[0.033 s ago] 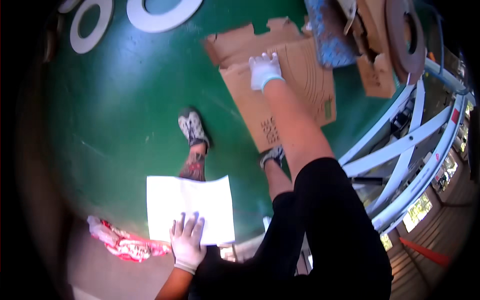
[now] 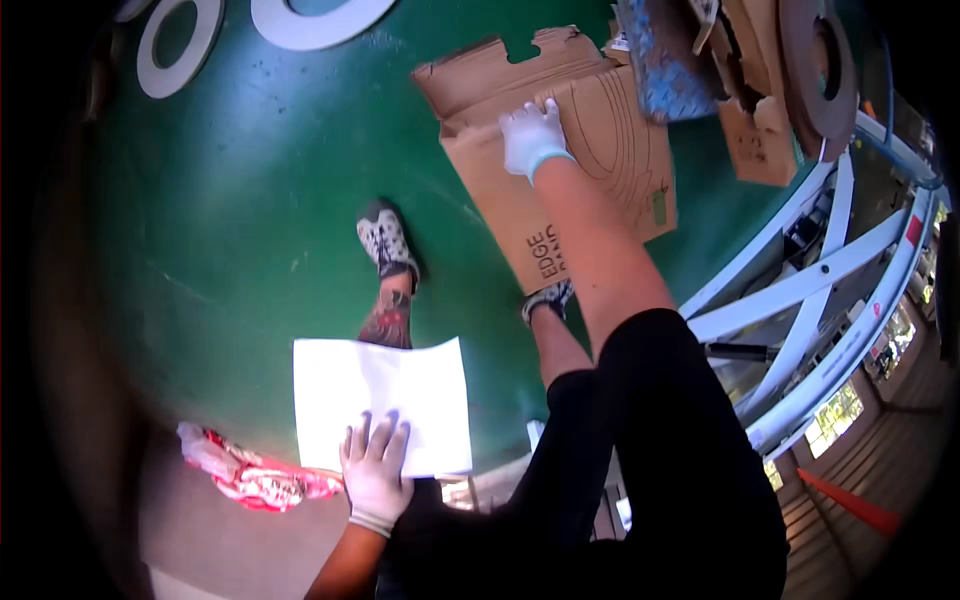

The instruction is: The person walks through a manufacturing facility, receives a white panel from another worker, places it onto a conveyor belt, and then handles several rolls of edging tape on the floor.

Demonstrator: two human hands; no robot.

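A thin white glove covers my left hand (image 2: 378, 470), whose fingers lie over the lower part of a white sheet of paper (image 2: 350, 385). The thumb is out of sight, and the sheet spreads out above my left leg. My right hand (image 2: 533, 138), gloved in white with a pale green cuff, reaches forward to a torn brown cardboard box (image 2: 490, 195). Its fingers bend onto the cardboard near a fold below the ragged flap; their tips are partly hidden. The box's lower corner covers part of my right shoe (image 2: 548, 300).
On the green floor (image 2: 250, 230) lie pale rings (image 2: 150, 75) at the far left. A worn blue slab (image 2: 665, 70), another carton (image 2: 755, 140) and a large brown roll (image 2: 820, 85) crowd the far right. Light-blue metal framework (image 2: 760, 310) runs along the right. A red-and-white plastic bag (image 2: 255, 480) lies at lower left.
The whole view has shifted slightly, so things sit a little higher in the picture. Both hands keep their places on the paper and the cardboard.
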